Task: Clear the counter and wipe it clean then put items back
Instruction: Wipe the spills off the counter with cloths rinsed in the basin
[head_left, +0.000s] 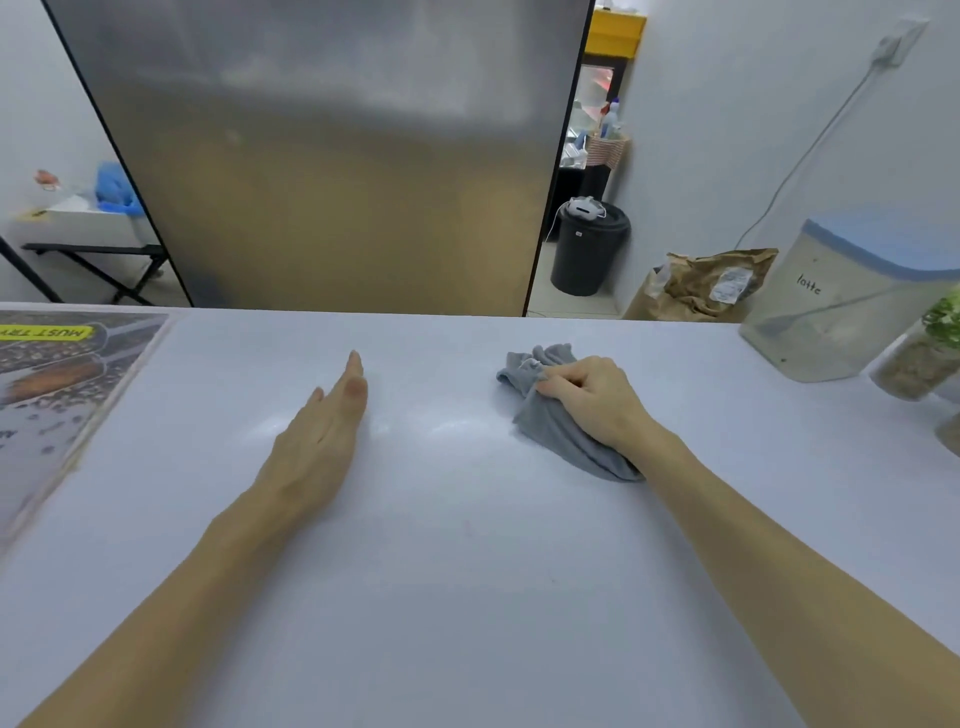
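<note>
A white counter (441, 519) fills the lower view. My right hand (592, 400) presses a crumpled grey cloth (545, 415) onto the counter, right of centre, fingers closed over it. My left hand (322, 436) rests flat on its edge on the counter to the left, fingers straight and together, holding nothing. At the far right stand a clear container with a blue lid labelled "latte" (841, 306), a crumpled brown paper bag (706, 286) and glass jars (919, 358).
A printed menu poster (52, 395) lies at the counter's left edge. Behind the counter stands a large steel panel (332, 156). A black bin (589, 249) sits on the floor beyond it. A cable (810, 156) runs down the right wall.
</note>
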